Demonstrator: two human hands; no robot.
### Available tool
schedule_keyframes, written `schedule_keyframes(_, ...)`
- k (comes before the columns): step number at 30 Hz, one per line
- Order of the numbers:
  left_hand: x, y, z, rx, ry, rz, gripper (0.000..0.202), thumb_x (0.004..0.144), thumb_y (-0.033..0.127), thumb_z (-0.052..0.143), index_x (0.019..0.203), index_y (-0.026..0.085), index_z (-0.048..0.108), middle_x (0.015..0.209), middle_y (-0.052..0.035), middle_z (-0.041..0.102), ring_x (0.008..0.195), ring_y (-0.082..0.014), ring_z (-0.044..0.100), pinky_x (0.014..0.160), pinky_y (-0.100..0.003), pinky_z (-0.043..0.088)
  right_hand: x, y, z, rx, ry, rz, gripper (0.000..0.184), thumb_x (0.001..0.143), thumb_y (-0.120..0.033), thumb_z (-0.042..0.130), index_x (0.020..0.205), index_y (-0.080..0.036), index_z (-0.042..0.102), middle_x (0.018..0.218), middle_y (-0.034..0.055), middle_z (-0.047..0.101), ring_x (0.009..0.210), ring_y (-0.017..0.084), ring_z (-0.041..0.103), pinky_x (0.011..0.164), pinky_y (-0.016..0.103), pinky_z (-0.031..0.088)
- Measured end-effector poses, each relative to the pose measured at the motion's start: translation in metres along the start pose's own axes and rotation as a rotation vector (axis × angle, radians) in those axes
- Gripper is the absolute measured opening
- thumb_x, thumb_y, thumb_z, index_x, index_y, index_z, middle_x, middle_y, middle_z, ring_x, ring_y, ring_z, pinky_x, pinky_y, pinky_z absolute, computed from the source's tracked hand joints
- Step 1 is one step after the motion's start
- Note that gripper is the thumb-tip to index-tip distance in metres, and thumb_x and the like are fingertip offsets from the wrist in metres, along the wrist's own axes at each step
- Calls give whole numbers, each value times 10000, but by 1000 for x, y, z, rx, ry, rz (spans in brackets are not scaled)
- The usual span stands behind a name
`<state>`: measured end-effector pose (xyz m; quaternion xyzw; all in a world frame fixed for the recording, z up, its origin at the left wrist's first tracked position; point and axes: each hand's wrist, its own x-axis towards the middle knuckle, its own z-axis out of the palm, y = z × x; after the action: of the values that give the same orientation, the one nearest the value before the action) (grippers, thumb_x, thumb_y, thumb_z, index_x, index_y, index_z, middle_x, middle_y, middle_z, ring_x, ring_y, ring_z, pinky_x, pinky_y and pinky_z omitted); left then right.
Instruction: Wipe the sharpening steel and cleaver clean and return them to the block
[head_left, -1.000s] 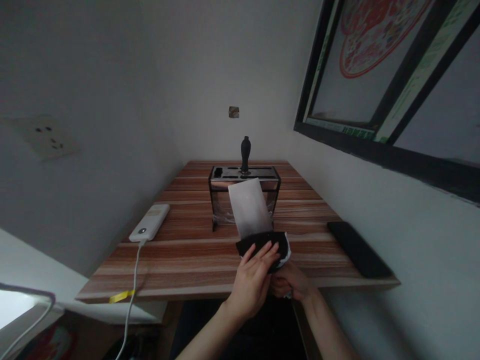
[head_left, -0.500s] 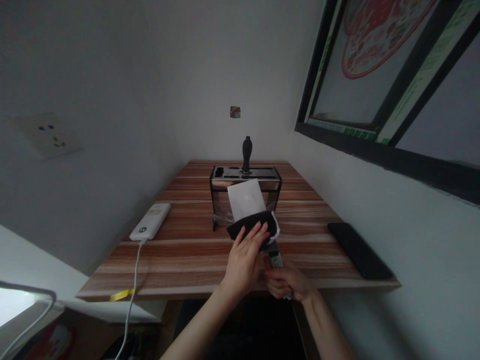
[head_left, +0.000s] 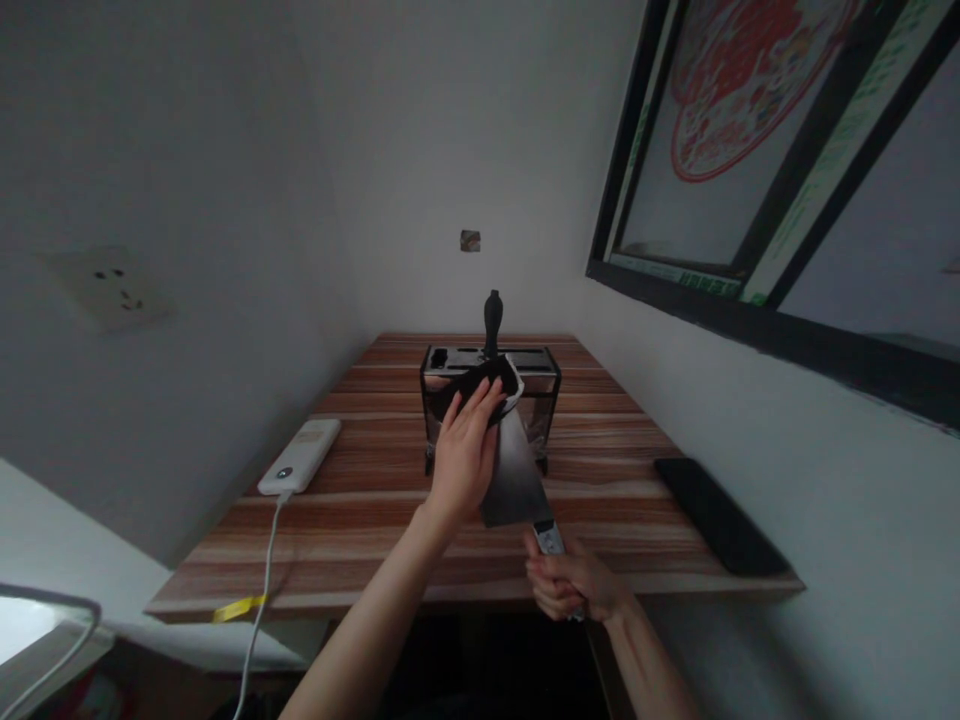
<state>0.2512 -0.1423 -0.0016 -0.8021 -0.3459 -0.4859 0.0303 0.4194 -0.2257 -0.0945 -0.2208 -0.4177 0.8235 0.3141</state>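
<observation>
A cleaver (head_left: 514, 480) with a broad metal blade points away from me over the table. My right hand (head_left: 566, 580) is wrapped round its handle near the table's front edge. My left hand (head_left: 469, 445) holds a black cloth (head_left: 469, 385) with a white edge against the far end of the blade. The left fingers lie stretched over the cloth, and the thumb is hidden. Just behind the blade stands a knife block (head_left: 536, 360) with a slotted metal top and clear sides. A black-handled tool (head_left: 493, 320) stands upright in it.
A white power bank (head_left: 304, 455) with a cable (head_left: 268, 570) lies at the left of the wood-grain table (head_left: 375, 540). On the right rests a black phone-like slab (head_left: 716, 515). Walls flank the table, with a framed panel (head_left: 720, 200) on the right one.
My left hand has slid the cloth away from the handle to the blade's far end, uncovering the part near the handle. My right hand keeps its grip. The view has tilted slightly up.
</observation>
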Motion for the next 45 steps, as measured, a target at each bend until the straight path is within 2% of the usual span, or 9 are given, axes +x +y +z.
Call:
schedule_keyframes(5, 14, -7, -1, -11, 33, -18, 449, 922, 100, 323, 1355, 215, 343, 1408, -63, 449, 1346, -159, 332, 1132, -439, 219, 0, 1, 0, 15, -23, -24, 303, 774, -318, 658, 758, -231, 368, 373, -170, 296, 265, 10, 141, 316, 138, 161)
schedule_keyframes(10, 8, -1, 3, -13, 23, -14, 430, 921, 102, 333, 1336, 207, 368, 1410, -70, 447, 1351, -167, 324, 1130, -454, 213, 0, 1, 0, 24, -32, -33, 304, 774, -321, 658, 758, -234, 367, 368, -169, 295, 265, 14, 133, 310, 137, 159)
schedule_keyframes(17, -33, 17, 14, -52, -132, 40, 467, 892, 63, 334, 1341, 187, 367, 1400, -74, 459, 1351, -158, 322, 1127, -435, 212, 0, 2, -3, 63, 4, -25, 280, 757, -322, 670, 787, -230, 407, 363, -165, 317, 263, 18, 137, 307, 144, 162)
schedule_keyframes(22, -66, 28, 20, -101, -214, 26, 480, 874, 49, 343, 1333, 187, 379, 1410, -67, 445, 1357, -161, 310, 1130, -437, 197, 0, 3, -3, 51, 53, -25, 293, 738, -343, 689, 757, -215, 426, 353, -158, 318, 254, 14, 156, 308, 150, 183)
schedule_keyframes(27, -99, 41, 26, -199, -293, 25, 505, 875, 44, 353, 1358, 192, 336, 1408, -67, 447, 1356, -159, 311, 1123, -443, 211, 2, 8, -11, 33, 54, -31, 450, 724, -420, 676, 517, -196, 345, 312, -136, 260, 239, 6, 178, 296, 157, 166)
schedule_keyframes(30, -112, 47, 27, -252, -296, -19, 505, 893, 56, 345, 1375, 203, 306, 1402, -69, 456, 1347, -155, 328, 1116, -450, 225, 3, 11, -15, 17, 36, -27, 551, 720, -439, 661, 409, -192, 279, 290, -115, 246, 235, 1, 193, 288, 159, 126)
schedule_keyframes(40, -114, 48, 23, -285, -306, -35, 522, 876, 34, 358, 1366, 208, 312, 1404, -78, 451, 1352, -172, 320, 1113, -494, 222, 3, 6, -9, -9, 85, 15, 547, 676, -414, 693, 393, -187, 283, 286, -115, 257, 239, 0, 198, 292, 156, 148)
schedule_keyframes(45, -112, 52, 22, -251, -335, -38, 546, 869, 33, 364, 1382, 202, 290, 1412, -86, 439, 1355, -176, 316, 1113, -495, 230, 3, 6, -6, -12, 103, 7, 566, 656, -424, 693, 365, -189, 269, 277, -107, 256, 235, 4, 213, 288, 160, 113)
